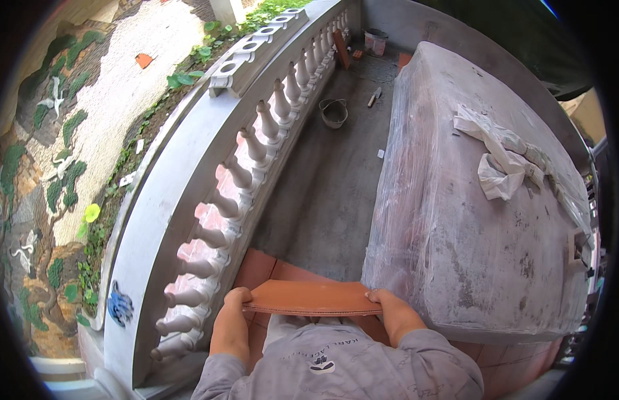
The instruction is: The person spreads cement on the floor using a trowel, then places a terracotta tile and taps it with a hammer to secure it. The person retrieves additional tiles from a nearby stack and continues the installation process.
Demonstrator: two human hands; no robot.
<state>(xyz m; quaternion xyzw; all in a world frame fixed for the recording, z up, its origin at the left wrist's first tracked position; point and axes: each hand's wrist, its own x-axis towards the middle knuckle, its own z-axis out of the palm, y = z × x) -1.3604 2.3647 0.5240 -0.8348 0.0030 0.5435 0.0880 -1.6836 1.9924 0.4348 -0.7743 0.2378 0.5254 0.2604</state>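
Note:
A large orange-brown terracotta tile (313, 295) spans the space in front of my body, held at its two ends. My left hand (239, 296) is closed around its left end, near the balustrade. At the opposite end, my right hand (379, 297) grips the edge with the thumb on top. Reddish tiles (257, 265) lie on the floor beyond and below the held tile, which partly hides them. Past them, a dark grey cement floor (316, 200) stretches ahead.
A white balustrade (281, 103) runs along the left. On the right stands a plastic-wrapped block (443, 253) with a crumpled white sheet (499, 150) on it. Farther off are a dark bucket (334, 115), a trowel (374, 98) and a pale bucket (375, 44).

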